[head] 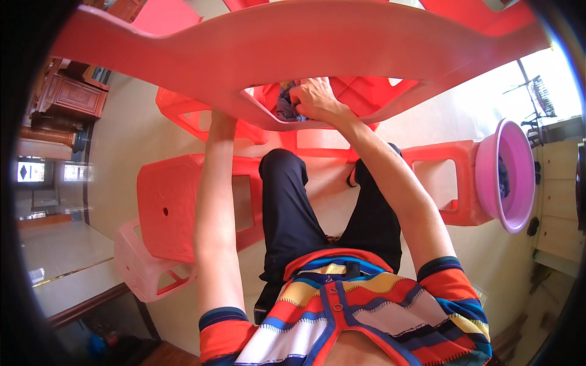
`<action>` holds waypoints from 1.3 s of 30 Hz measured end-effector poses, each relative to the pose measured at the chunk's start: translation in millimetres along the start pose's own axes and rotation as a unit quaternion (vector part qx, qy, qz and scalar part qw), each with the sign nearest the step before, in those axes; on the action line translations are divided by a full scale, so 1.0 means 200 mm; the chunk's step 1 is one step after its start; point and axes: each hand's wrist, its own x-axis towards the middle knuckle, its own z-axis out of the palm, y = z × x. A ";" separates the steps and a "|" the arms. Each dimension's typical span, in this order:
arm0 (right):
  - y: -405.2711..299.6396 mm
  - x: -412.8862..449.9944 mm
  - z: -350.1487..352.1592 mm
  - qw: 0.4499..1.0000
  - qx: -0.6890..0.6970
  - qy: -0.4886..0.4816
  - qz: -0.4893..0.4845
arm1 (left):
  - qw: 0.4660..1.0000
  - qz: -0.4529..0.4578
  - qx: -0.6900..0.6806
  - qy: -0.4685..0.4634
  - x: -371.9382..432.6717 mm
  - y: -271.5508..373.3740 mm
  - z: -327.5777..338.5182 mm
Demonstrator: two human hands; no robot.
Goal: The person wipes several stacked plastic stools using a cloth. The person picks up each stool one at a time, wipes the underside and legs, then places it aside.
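Observation:
A large red plastic piece with a wide opening [343,50], which looks like the back of a plastic chair, spans the view in front of me. Through its opening my right hand [316,96] reaches down to a bundle of dark cloth [286,105]; the fingers are bent against the cloth, and whether they grip it cannot be told. My left forearm passes behind the red plastic, which hides my left hand. To the right, a pink-purple plastic basin [517,178] tilts in the view, with dark cloth [504,178] inside.
Red plastic stools stand at my left [169,210] and right [464,183], the right one beside the basin. A paler pink stool [137,265] is at the lower left. Carved wooden furniture [78,96] stands farther left. A pale drawer cabinet [561,192] is at the far right.

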 end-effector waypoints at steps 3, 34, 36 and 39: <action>0.00 0.01 0.02 0.990 0.098 -0.098 0.009 | 0.998 -0.011 -0.062 -0.003 0.00 -0.01 0.01; 0.01 0.07 0.12 0.943 0.289 -0.155 -0.058 | 0.801 -0.140 -0.568 -0.126 0.04 -0.08 -0.01; -0.04 0.12 0.12 0.949 0.185 -0.249 -0.051 | 0.817 -0.168 -0.548 -0.069 0.01 -0.15 -0.06; -0.11 0.15 0.00 0.919 0.259 -0.294 -0.031 | 0.806 -0.137 -0.569 -0.082 -0.03 -0.25 -0.12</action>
